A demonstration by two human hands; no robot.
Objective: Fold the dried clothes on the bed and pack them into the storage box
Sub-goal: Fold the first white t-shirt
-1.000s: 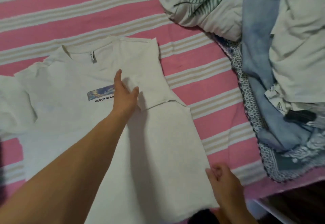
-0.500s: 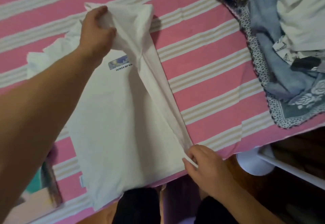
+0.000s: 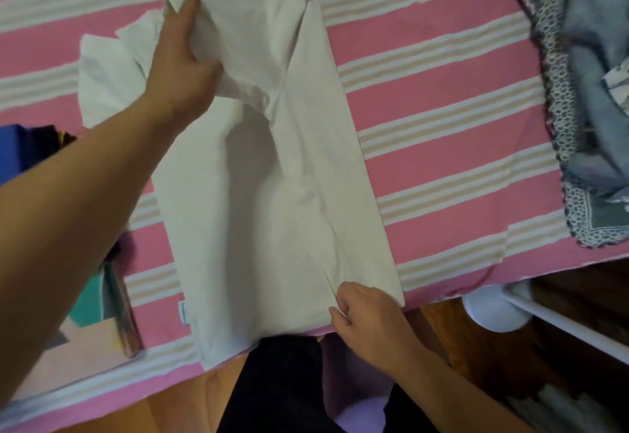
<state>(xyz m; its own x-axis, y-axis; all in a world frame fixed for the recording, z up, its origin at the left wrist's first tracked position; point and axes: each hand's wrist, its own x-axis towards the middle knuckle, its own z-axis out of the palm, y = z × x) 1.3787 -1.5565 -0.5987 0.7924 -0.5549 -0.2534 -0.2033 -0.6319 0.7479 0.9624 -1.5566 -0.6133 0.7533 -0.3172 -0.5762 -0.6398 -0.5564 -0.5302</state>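
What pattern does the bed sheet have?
The bed sheet has pink stripes with white and beige bands, seen in the head view.

A: Which colours has the bed sheet (image 3: pixel 442 119)?
B: Pink, with stripes of white and beige. The T-shirt (image 3: pixel 289 194) on it is plain white.
A: And the pile (image 3: pixel 595 92) at the right?
B: Grey-blue cloth, with a dark-and-white netlike border.

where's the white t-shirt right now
In the head view the white t-shirt lies centre-left on the pink striped bed, the left hand gripping its top, the right hand pinching its hem.
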